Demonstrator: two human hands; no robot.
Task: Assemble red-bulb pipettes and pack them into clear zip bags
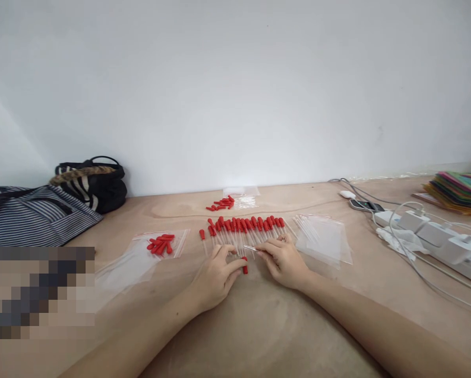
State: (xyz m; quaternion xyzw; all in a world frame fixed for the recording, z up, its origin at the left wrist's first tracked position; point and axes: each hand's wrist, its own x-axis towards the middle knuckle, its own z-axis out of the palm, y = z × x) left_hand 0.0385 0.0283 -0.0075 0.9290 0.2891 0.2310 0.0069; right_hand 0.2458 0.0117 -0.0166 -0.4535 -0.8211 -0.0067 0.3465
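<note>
A red cap [245, 270] is being pinched by the left hand [216, 274]; near it, a clear tube [251, 248] is being held by the right hand [285, 262]. Gentle, straight lining-up is probably being called for, as the tube may snap. Just behind, room is being taken by capped tubes [243, 226]. Farther off, red bits [224, 202] are being kept near the wall [239, 105].

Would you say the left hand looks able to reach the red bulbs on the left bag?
Probably yes: nothing tall stands between the left hand and those bulbs, though it holds another bulb.
</note>
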